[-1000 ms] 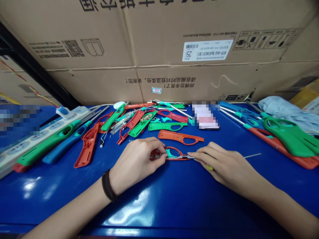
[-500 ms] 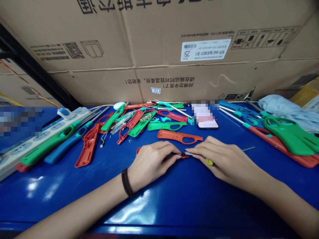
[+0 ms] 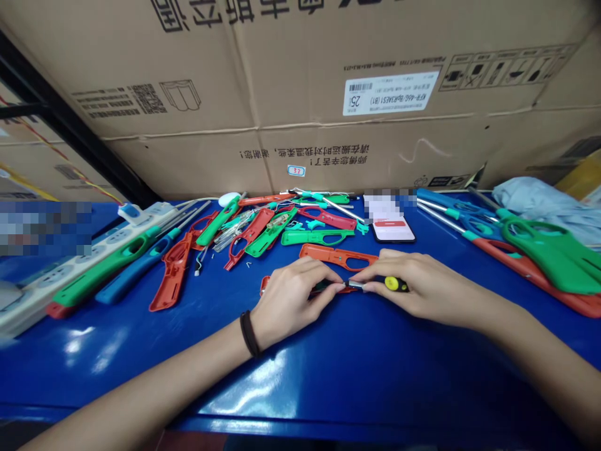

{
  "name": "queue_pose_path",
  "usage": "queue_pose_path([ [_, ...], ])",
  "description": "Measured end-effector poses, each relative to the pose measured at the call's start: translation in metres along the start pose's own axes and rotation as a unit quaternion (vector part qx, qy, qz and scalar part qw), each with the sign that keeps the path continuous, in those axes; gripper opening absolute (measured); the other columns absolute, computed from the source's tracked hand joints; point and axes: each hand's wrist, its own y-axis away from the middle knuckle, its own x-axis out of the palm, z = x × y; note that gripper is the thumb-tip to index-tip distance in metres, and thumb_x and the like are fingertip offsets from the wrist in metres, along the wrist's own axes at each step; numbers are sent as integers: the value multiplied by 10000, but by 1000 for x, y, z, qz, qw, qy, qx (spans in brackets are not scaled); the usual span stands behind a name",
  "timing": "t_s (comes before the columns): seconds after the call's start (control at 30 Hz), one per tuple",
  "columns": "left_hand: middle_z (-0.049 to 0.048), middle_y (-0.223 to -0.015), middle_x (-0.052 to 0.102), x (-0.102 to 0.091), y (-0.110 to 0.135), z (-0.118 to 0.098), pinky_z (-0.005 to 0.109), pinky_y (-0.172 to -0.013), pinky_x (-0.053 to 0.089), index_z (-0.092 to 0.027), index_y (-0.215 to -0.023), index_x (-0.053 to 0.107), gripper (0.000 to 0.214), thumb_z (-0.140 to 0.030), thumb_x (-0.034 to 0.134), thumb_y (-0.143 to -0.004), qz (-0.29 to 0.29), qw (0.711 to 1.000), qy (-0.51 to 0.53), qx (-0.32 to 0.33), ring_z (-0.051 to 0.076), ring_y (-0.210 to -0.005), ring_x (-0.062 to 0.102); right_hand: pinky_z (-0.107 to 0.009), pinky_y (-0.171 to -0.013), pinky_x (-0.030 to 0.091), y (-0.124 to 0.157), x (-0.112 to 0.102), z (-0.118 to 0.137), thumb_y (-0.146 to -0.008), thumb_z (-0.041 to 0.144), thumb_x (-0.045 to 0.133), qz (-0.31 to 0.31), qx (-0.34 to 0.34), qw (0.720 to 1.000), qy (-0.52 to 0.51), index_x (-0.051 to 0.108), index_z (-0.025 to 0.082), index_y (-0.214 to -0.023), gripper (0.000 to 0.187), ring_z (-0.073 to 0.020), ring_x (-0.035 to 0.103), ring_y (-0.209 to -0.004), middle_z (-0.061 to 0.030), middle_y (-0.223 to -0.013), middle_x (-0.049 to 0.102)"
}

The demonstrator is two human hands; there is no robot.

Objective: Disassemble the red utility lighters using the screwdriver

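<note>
Left hand now sits farther right along the red shell than one second ago, covering the trigger area then visible; more of the yellow-and-black tool now shows at the right hand. Red shell lies on the blue table directly before the person, mostly hidden under the left palm, which appears to steady it.

Left thumb and forefinger are closed in a pinch at the dark section beside the metal tube; the exact contact is too small to confirm. Right thumb and forefinger are closed on the tube itself, fingertips near those of the left, presumably to control the joint from both sides. Tool is retained in the same hand, probably to keep it ready; which fingers secure it cannot be told.

Orange shell half rests hollow side up just beyond both hands, likely kept within reach.
</note>
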Motion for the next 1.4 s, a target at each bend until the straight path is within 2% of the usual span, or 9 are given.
queue_pose_path([
  [0.53, 20, -857, 676, 4, -1, -2, 298, -737, 490, -185, -888, 639, 110, -201, 529, -884, -44, 999, -10, 29, 170, -828, 597, -243, -596, 416, -2, 4, 3, -904, 232, 461, -42, -44, 998, 17, 651, 280, -1109, 284, -148, 581, -686, -39, -819, 627],
  [0.7, 27, -843, 666, 4, -2, -3, 305, -756, 488, -176, -873, 633, 103, -185, 531, -882, -44, 999, -3, 26, 171, -825, 596, -243, -601, 412, -3, 6, 5, -904, 240, 475, -51, -52, 997, 30, 664, 278, -1078, 260, -150, 575, -687, -31, -790, 617],
  [0.97, 23, -874, 677, 3, -2, 2, 304, -766, 484, -201, -912, 653, 124, -284, 570, -873, -32, 999, 18, -4, 174, -848, 602, -266, -663, 437, 0, 11, -3, -909, 304, 496, -88, -59, 994, 29, 664, 294, -1071, 233, -157, 568, -734, -37, -847, 631],
  [1.17, 24, -823, 686, 2, -4, 3, 311, -759, 484, -191, -895, 672, 145, -301, 581, -868, -43, 998, 23, 25, 169, -806, 603, -269, -661, 449, 1, 12, -1, -915, 301, 488, -103, -81, 991, 31, 658, 267, -1082, 241, -160, 562, -746, -45, -857, 655],
  [1.4, 19, -791, 690, 1, -6, 5, 302, -731, 482, -191, -861, 679, 132, -279, 581, -868, -38, 999, 13, 22, 169, -770, 604, -290, -703, 467, 1, 12, -5, -896, 287, 519, -119, -93, 988, 39, 662, 257, -1054, 215, -177, 559, -820, -41, -891, 668],
])
